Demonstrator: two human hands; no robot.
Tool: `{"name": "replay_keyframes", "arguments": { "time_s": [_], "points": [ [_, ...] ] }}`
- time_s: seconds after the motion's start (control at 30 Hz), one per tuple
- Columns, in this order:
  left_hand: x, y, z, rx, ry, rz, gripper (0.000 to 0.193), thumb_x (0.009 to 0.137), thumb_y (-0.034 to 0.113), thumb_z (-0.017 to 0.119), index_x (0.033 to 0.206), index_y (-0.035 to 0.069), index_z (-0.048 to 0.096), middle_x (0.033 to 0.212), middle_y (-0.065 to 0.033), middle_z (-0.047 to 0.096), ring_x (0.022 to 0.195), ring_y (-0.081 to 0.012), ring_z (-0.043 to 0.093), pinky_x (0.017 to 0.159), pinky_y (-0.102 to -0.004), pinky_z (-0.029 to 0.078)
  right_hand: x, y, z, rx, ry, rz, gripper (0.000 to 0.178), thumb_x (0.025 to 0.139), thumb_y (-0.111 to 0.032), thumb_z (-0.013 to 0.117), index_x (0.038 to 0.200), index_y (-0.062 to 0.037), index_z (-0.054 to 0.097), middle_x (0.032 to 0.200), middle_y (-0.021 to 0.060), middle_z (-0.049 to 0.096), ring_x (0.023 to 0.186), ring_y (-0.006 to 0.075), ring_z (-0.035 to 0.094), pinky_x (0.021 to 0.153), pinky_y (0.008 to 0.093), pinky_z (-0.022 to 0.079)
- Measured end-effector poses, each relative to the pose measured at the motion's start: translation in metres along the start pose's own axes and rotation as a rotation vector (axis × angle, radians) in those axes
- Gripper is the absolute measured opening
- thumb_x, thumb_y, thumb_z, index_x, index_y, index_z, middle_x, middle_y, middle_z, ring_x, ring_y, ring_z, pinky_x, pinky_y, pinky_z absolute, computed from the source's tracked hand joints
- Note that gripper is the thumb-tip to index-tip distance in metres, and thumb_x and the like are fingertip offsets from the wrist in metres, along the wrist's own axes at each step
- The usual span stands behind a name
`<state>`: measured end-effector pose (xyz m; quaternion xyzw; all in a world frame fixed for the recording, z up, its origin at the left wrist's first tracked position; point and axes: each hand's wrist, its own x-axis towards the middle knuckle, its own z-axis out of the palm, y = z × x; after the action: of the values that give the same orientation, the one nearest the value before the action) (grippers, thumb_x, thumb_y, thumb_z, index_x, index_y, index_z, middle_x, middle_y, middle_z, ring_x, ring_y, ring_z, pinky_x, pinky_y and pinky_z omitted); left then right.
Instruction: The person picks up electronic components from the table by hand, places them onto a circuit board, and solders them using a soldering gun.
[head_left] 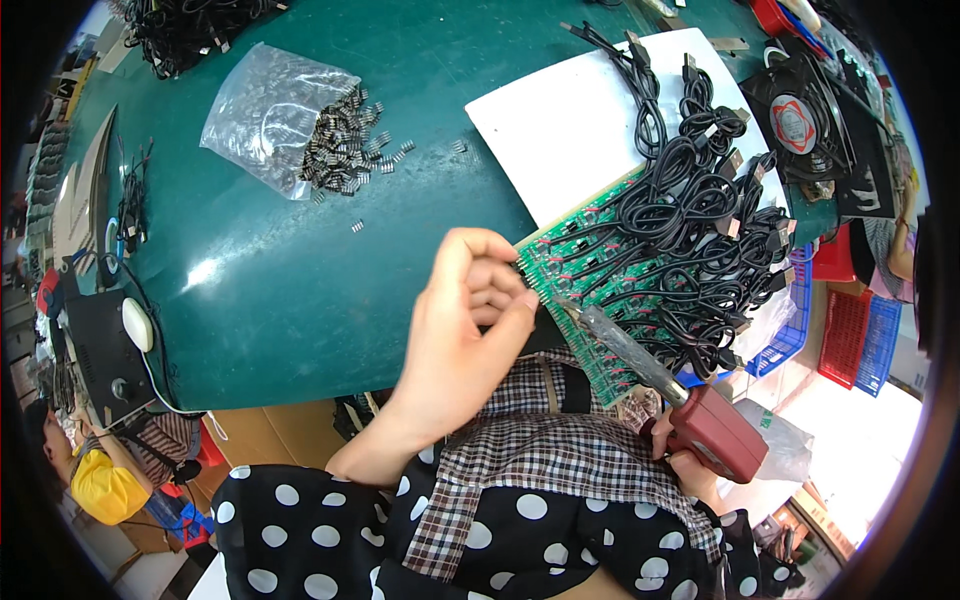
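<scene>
My left hand is at the left edge of a green circuit board panel, fingers curled and thumb bent in toward them. Whatever sits between its fingertips is too small to make out. From below right, my right hand grips a dark red soldering gun, partly hidden by its body. The gun's long metal barrel slants up to the left, its tip over the board close to my left thumb. Several coiled black USB cables run from the board to the right. Small pins line the board's left edge.
Under the panel lies a white sheet. A clear bag spills small pin connectors onto the green table. At the far right stands a black fan; a black box is at the left. Another person sits lower left.
</scene>
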<state>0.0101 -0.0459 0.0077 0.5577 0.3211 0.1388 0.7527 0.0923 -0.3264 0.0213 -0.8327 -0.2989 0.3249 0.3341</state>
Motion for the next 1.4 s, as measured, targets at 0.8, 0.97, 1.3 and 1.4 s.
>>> {"name": "replay_keyframes", "arguments": {
  "time_s": [0.8, 0.97, 1.3, 1.4],
  "points": [
    [0.017, 0.016, -0.074, 1.079, 0.501, 0.309, 0.008, 0.074, -0.003, 0.059, 0.082, -0.003, 0.056, 0.074, -0.0059, 0.054, 0.065, -0.0118, 0.050, 0.060, -0.0254, 0.042, 0.006, -0.014, 0.002, 0.656, 0.075, 0.151, 0.044, 0.058, -0.009, 0.064, 0.098, 0.0047, 0.053, 0.068, 0.0065, 0.059, 0.056, 0.0126, 0.054, 0.054, 0.0226, 0.041],
    [0.013, 0.012, -0.068, 0.735, 0.484, 0.213, 0.005, 0.077, -0.004, 0.058, 0.082, -0.005, 0.058, 0.081, -0.0044, 0.057, 0.070, -0.0096, 0.053, 0.066, -0.0222, 0.044, 0.004, -0.001, 0.002, 0.291, 0.078, 0.083, 0.050, 0.054, -0.012, 0.068, 0.101, 0.0023, 0.054, 0.073, 0.0049, 0.061, 0.064, 0.0163, 0.059, 0.066, 0.0285, 0.046],
    [-0.011, -0.002, -0.025, -0.075, 0.072, -0.001, 0.010, 0.077, -0.009, 0.057, 0.086, -0.006, 0.060, 0.080, -0.0147, 0.064, 0.073, -0.0184, 0.064, 0.068, -0.0267, 0.052, 0.006, -0.009, 0.004, 0.435, 0.106, 0.147, 0.031, 0.054, -0.008, 0.065, 0.084, -0.0024, 0.058, 0.066, 0.0014, 0.059, 0.065, 0.0166, 0.057, 0.069, 0.0285, 0.045],
    [-0.013, -0.007, -0.007, -0.159, -0.029, -0.032, 0.014, 0.078, -0.010, 0.054, 0.090, -0.004, 0.051, 0.082, -0.0120, 0.061, 0.076, -0.0165, 0.062, 0.069, -0.0273, 0.053, 0.010, -0.015, 0.001, 0.392, 0.088, 0.086, 0.021, 0.055, -0.007, 0.063, 0.075, -0.0030, 0.057, 0.066, 0.0005, 0.058, 0.061, 0.0157, 0.055, 0.063, 0.0271, 0.044]
  ]
}}
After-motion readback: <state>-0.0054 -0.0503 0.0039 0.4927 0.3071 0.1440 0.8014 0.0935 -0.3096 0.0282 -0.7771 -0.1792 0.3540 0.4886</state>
